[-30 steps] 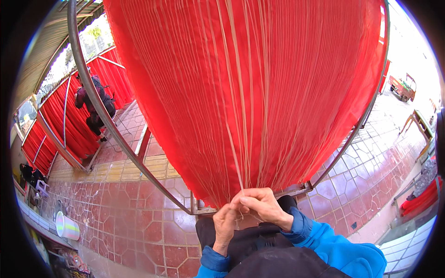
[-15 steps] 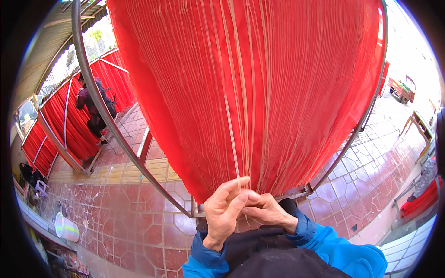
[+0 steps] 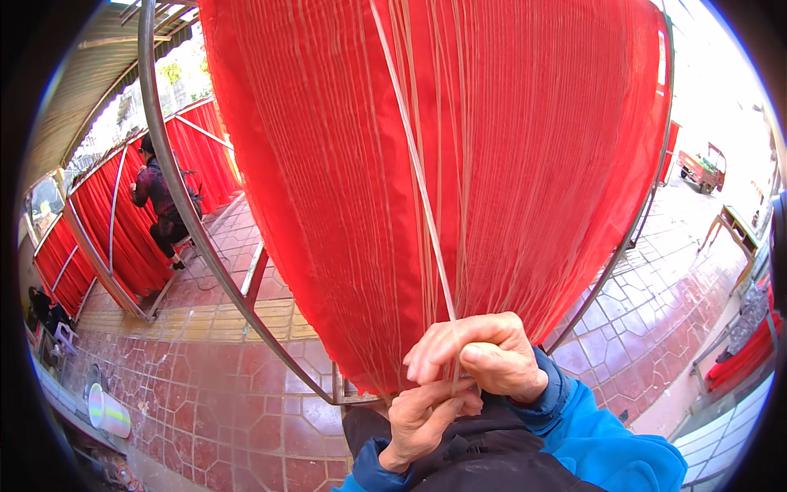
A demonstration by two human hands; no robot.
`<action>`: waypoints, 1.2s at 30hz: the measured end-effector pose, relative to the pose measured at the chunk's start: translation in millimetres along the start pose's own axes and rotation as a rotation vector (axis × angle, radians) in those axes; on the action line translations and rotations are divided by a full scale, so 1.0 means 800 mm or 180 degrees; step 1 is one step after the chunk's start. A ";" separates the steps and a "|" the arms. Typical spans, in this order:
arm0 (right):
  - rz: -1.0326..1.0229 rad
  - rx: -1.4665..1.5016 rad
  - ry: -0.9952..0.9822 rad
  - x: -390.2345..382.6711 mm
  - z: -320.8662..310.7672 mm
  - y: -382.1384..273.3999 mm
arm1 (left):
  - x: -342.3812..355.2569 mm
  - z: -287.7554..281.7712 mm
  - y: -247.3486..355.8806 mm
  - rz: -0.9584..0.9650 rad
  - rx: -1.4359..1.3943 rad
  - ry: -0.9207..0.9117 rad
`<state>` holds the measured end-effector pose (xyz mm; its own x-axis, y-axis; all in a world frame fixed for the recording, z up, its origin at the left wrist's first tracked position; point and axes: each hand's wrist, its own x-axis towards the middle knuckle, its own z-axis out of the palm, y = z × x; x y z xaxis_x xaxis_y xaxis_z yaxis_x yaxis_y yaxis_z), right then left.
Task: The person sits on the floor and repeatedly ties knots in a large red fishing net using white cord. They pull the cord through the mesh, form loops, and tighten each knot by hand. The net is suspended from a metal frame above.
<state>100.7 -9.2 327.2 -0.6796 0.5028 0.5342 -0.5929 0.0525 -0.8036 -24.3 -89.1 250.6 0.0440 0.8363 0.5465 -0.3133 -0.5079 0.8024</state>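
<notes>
A large red cloth (image 3: pixel 328 205) stretches away from me, covered with many thin pale threads running lengthwise. A thicker pale bundle of threads (image 3: pixel 422 193) runs diagonally down its middle to my hands. My right hand (image 3: pixel 484 357), in a blue sleeve, is curled over that bundle, its fingers bent and closed on it. Just below it, my left hand (image 3: pixel 430 418) pinches the lower part of the same threads between bent fingers, close to the cloth's near edge. The thread ends are partly hidden by both hands.
A metal frame (image 3: pixel 184 197) borders the cloth. At left, a person in dark clothes (image 3: pixel 160 197) sits beside red hanging cloths (image 3: pixel 119 221); lower are a bucket (image 3: pixel 111 412) and stool (image 3: pixel 65 336). At right are a three-wheeled cart (image 3: pixel 701 168), a wooden table (image 3: pixel 734 225) and red fabric (image 3: pixel 734 361).
My right hand has risen and moved right above my left hand, which has dropped. The pale threads are now drawn together into a tighter bundle slanting toward the right hand.
</notes>
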 end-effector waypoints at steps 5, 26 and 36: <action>-0.1202 0.0151 -0.0510 0.004 0.014 -0.011 | -0.007 0.000 -0.027 0.0315 0.0743 0.0125; -0.0726 0.0133 -0.1260 -0.040 0.048 -0.006 | -0.152 -0.104 -0.305 -0.1383 0.2287 0.0644; 0.1554 -0.0857 0.0239 -0.101 -0.002 0.093 | -0.218 -0.191 -0.399 -0.2736 0.4133 0.0186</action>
<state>112.4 -44.9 223.8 -0.8090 0.5835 0.0713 -0.0794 0.0116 -0.9968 -77.0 -40.9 -137.4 -0.2723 0.9498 -0.1541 0.7924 0.3122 0.5241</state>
